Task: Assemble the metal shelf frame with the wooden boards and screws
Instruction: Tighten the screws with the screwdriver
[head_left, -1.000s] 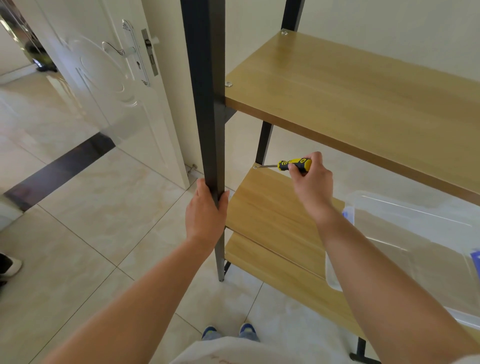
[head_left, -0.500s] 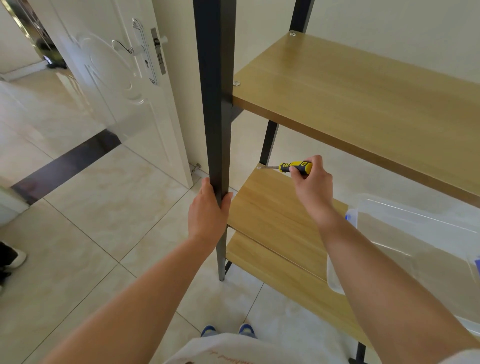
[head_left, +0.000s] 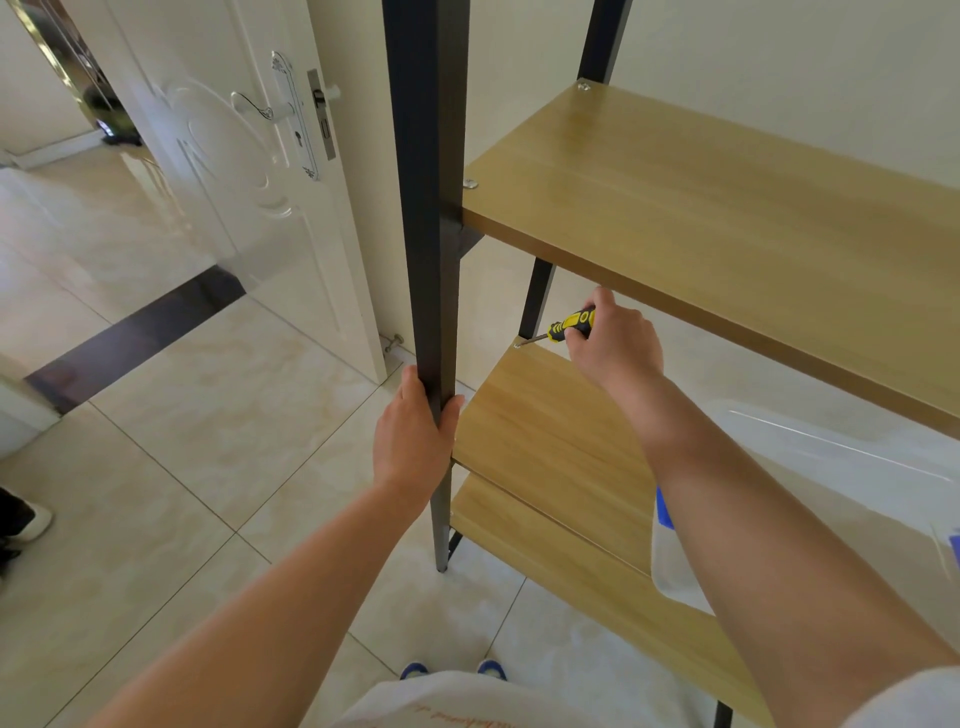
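From my head camera I look down at a dark metal shelf frame (head_left: 423, 208) standing on a pale tiled floor (head_left: 208, 441). My left hand (head_left: 413, 441) grips the frame's near front post, fingers wrapped round its far side and thumb on the near edge, just beside the front left corner of the middle wooden board (head_left: 545, 441). My right hand (head_left: 615, 343) reaches under the upper wooden board (head_left: 727, 208) and holds a yellow and black screwdriver (head_left: 569, 326), fingers curled closed round its handle. The screwdriver's tip meets a screw (head_left: 518, 344) at the back left corner of the middle board, next to the rear post (head_left: 537, 296). On the upper board, one screw head (head_left: 470, 183) sits at the front left corner and another (head_left: 584, 86) at the back left corner. A lower wooden board (head_left: 571, 571) lies beneath the middle one. A clear plastic bin (head_left: 831, 467) with a blue latch rests on the middle board, toward its right side. A white door (head_left: 218, 171) stands open to the left of the frame. The blue toes of my shoes (head_left: 452, 670) show at the bottom edge.
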